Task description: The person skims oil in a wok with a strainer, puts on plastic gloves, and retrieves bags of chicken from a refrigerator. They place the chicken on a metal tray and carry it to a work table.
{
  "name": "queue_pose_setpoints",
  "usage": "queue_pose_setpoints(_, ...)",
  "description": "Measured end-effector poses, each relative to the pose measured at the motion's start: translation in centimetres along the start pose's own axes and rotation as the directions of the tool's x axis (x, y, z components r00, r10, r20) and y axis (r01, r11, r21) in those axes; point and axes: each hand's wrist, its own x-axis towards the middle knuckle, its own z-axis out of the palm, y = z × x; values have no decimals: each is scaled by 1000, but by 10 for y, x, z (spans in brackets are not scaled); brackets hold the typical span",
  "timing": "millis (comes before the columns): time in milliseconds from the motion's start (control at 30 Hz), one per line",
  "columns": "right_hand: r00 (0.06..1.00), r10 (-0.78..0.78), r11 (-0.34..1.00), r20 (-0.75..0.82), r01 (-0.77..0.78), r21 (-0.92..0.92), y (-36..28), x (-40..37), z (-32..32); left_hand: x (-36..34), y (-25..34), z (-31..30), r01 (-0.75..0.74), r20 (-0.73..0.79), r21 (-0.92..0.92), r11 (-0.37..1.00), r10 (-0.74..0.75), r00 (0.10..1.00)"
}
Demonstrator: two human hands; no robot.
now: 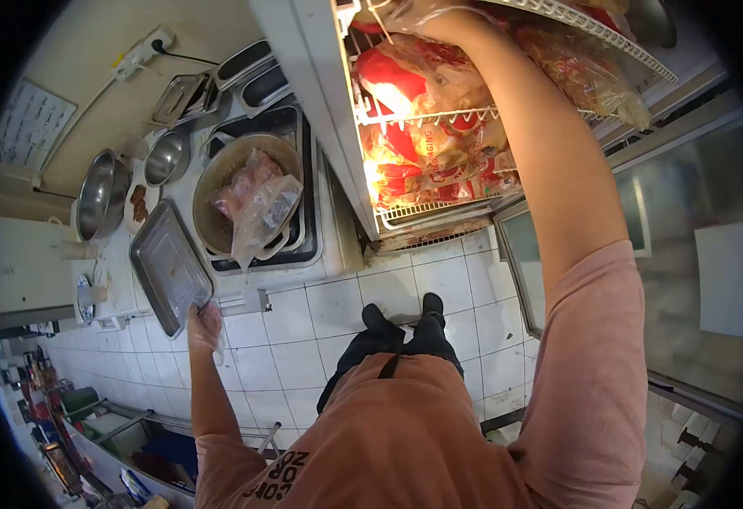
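My left hand, in a thin clear glove, grips the near corner of a shallow metal tray at the counter's edge. The tray is tilted, with nothing large in it. My right arm reaches up into a lit fridge, and my right hand is at the top shelf among plastic bags, its fingers mostly hidden. Below it, bags of food with red parts fill the wire shelves. A large pot on the counter holds pinkish meat in a clear plastic bag.
Metal bowls and a small plate of brown food stand behind the tray. The fridge's glass door is swung open at the right. A cart with various items is at the lower left, over white floor tiles.
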Motion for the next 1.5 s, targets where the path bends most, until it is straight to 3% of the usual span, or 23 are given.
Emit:
queue_pose_setpoints(33, 999, 22, 1000, 45, -22, 3, 6, 12, 6, 10, -2, -10, -12, 53, -55, 998, 15, 998)
queue_pose_setpoints(167, 971, -107, 925, -214, 176, 336, 0, -47, -17, 23, -5, -16, -89, 78, -175, 980, 104, 992)
queue_pose_setpoints(200, 986, 28, 966, -166, 16, 257, -18, -69, -36, 34, -11, -26, -144, 80, -207, 968, 164, 983)
queue_pose_setpoints(300, 841, -186, 978, -508, 209, -12, 14, -93, -8, 24, -14, -4, -179, 89, -257, 950, 208, 974)
queue_pose_setpoints(333, 914, -162, 976, -372, 205, 78, 25, -109, -17, 9, -13, 12, -170, 87, -269, 948, 200, 976)
queue_pose_setpoints(400, 958, -186, 901, -219, 255, 351, 66, -129, -24, 4, -11, 25, -99, 67, -137, 986, 109, 992)
queue_pose_setpoints(467, 942, -242, 659, -233, 336, 673, 117, -139, -10, 7, -10, 30, -56, 82, -55, 997, 61, 995)
queue_pose_setpoints(533, 979, -49, 953, -196, 104, 284, 80, -179, -38, 13, -12, 30, -52, 138, -47, 998, 58, 989)
queue_pose_setpoints(567, 976, 54, 997, -213, -42, 59, 64, -196, -48, 9, -13, 35, -40, 146, -100, 994, 54, 988)
queue_pose_setpoints(600, 980, 139, 972, -141, -108, 209, 65, -197, -41, 2, -11, 40, -30, 154, -157, 987, 54, 987)
queue_pose_setpoints(633, 981, 106, 934, -160, -43, 354, 69, -192, -26, -3, -12, 43, -21, 159, -213, 977, 56, 986)
queue_pose_setpoints(700, 973, -59, 972, -224, 107, 208, 48, -185, -22, 0, -14, 42, -62, 129, -200, 978, 89, 988)
queue_pose_setpoints(767, 983, -71, 983, -171, 98, 154, 24, -178, -21, 3, -16, 41, -125, 20, -233, 964, 134, 991)
queue_pose_setpoints(800, 994, -74, 957, -78, 93, 275, 25, -174, -22, 2, -17, 38, -126, 25, -239, 963, 135, 990)
queue_pose_setpoints(900, 994, -86, 994, 71, 81, 75, 18, -166, -42, -5, -17, 41, -140, 61, -243, 960, 159, 985)
queue_pose_setpoints(933, 987, -129, 989, 101, 120, 86, 25, -158, -42, -11, -17, 42, -152, 87, -232, 961, 176, 980)
queue_pose_setpoints(1033, 961, -256, 966, 102, 253, 43, 40, -140, -39, -38, -18, 54, -154, 25, -247, 957, 165, 986)
queue_pose_setpoints(1133, 961, -254, 967, 111, 255, 10, 31, -138, -46, -42, -20, 53, -146, -33, -260, 955, 143, 989)
queue_pose_setpoints(1267, 976, -49, 997, 210, 36, 64, 32, -138, -48, -55, -24, 40, -129, 7, -262, 956, 136, 991)
queue_pose_setpoints(1400, 998, 54, 998, -24, -54, -17, 41, -140, -45, -62, -28, 27, -130, 51, -314, 941, 154, 987)
queue_pose_setpoints(1500, 996, 89, 992, 17, -90, 85, 34, -155, -57, -71, -31, 21, -152, 25, -337, 929, 170, 985)
